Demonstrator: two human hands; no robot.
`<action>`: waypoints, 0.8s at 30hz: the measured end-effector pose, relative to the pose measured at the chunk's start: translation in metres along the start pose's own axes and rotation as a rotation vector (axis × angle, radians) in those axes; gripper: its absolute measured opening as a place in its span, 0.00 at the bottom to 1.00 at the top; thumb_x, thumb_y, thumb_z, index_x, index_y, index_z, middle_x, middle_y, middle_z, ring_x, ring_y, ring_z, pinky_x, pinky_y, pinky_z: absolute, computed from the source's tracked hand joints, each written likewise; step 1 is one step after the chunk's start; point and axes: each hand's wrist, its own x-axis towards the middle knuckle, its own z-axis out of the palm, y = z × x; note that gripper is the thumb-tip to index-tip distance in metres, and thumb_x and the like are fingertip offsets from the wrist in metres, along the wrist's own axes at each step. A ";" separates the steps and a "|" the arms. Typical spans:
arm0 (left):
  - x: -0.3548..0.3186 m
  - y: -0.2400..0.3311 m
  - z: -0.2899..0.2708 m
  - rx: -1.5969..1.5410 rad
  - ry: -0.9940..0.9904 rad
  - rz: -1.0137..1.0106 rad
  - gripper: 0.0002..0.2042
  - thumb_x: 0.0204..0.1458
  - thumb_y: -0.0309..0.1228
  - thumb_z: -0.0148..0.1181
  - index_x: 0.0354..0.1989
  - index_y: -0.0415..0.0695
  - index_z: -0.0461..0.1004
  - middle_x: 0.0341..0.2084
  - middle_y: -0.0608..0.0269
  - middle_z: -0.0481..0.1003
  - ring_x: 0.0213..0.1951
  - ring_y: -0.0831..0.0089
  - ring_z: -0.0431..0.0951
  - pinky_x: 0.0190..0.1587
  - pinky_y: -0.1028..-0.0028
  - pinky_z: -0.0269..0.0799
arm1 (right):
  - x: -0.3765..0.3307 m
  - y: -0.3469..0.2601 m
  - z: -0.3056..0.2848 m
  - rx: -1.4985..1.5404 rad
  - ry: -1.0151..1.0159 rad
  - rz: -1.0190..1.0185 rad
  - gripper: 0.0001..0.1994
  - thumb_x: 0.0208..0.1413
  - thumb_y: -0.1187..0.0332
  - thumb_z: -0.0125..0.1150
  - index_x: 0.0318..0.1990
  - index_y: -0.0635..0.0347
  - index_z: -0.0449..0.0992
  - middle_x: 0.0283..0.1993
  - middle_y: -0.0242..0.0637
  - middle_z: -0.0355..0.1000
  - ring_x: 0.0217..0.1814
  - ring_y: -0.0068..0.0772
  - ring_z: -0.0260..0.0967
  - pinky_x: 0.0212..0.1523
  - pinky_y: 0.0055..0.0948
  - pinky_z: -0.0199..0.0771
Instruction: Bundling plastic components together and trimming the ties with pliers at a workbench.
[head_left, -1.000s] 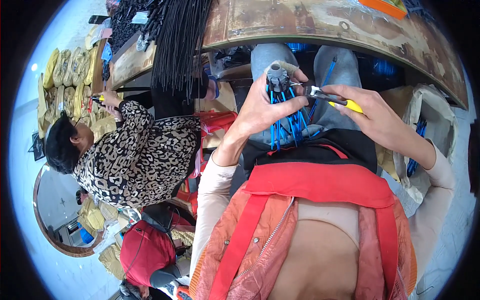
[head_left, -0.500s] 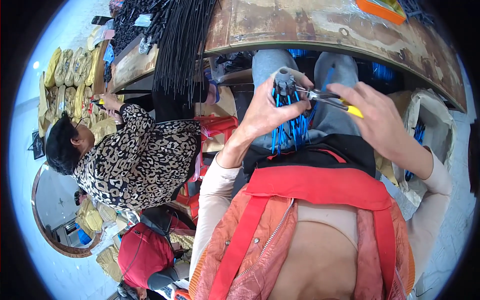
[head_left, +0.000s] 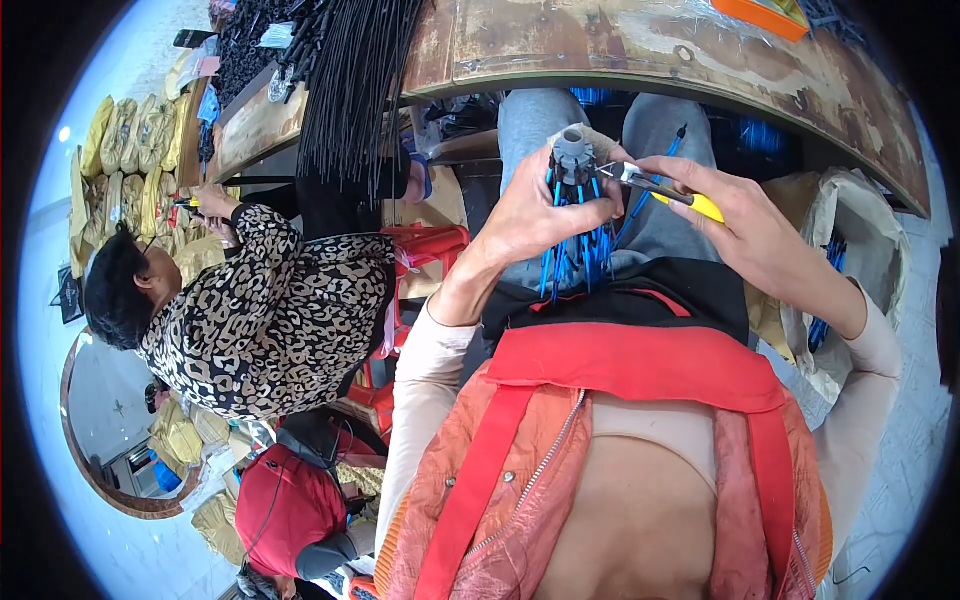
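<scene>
Over my lap, my left hand is closed around an umbrella frame, a grey toothed hub with many blue ribs with black joints hanging below it. The thumb lies across the ribs, and a pale wrap covers a fingertip behind the hub. From the right, my right hand grips pliers with yellow and black handles. Their jaws meet the ribs just beside the hub; what they pinch is too small to tell. A loose blue rib with a black tip slants up between my knees.
A worn wooden table runs ahead, with an orange tray and a hanging bundle of black rods. At right stands a pale sack holding blue ribs. A co-worker in a patterned top sits at left near a red stool.
My right hand has turned and its fingers have moved along the pliers, showing more of the yellow handles. The jaws stay beside the hub. My left hand keeps its hold on the umbrella frame.
</scene>
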 end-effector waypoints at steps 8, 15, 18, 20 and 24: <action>-0.003 0.002 0.005 0.012 -0.014 -0.009 0.14 0.43 0.22 0.62 0.41 0.41 0.74 0.29 0.69 0.75 0.34 0.83 0.73 0.41 0.79 0.71 | -0.003 -0.008 -0.008 -0.140 -0.026 0.002 0.20 0.60 0.76 0.51 0.60 0.62 0.66 0.56 0.49 0.71 0.58 0.52 0.69 0.59 0.38 0.66; -0.002 0.006 0.008 -0.018 -0.042 -0.010 0.15 0.45 0.22 0.62 0.43 0.41 0.74 0.30 0.68 0.75 0.34 0.83 0.73 0.41 0.79 0.71 | -0.007 -0.005 -0.016 -0.388 0.043 -0.114 0.23 0.57 0.74 0.58 0.61 0.57 0.66 0.47 0.49 0.73 0.49 0.55 0.72 0.49 0.39 0.72; -0.004 0.010 0.005 -0.011 -0.061 -0.021 0.17 0.44 0.22 0.65 0.45 0.41 0.74 0.32 0.68 0.75 0.36 0.82 0.74 0.43 0.78 0.71 | -0.001 -0.029 -0.040 -0.369 -0.208 -0.005 0.29 0.51 0.70 0.67 0.61 0.56 0.65 0.33 0.43 0.74 0.36 0.48 0.75 0.35 0.36 0.73; -0.004 0.012 0.006 0.050 -0.109 0.003 0.20 0.41 0.22 0.69 0.46 0.42 0.74 0.35 0.69 0.76 0.40 0.80 0.74 0.46 0.76 0.71 | 0.003 -0.029 -0.044 -0.159 -0.301 0.072 0.34 0.45 0.69 0.72 0.61 0.59 0.65 0.23 0.38 0.69 0.23 0.36 0.72 0.25 0.31 0.67; -0.006 0.025 0.006 0.045 -0.062 0.029 0.25 0.37 0.26 0.77 0.47 0.43 0.74 0.40 0.69 0.75 0.42 0.80 0.73 0.48 0.76 0.70 | 0.002 -0.024 -0.029 0.181 -0.468 0.492 0.31 0.41 0.72 0.71 0.55 0.66 0.65 0.20 0.35 0.65 0.17 0.29 0.64 0.21 0.28 0.63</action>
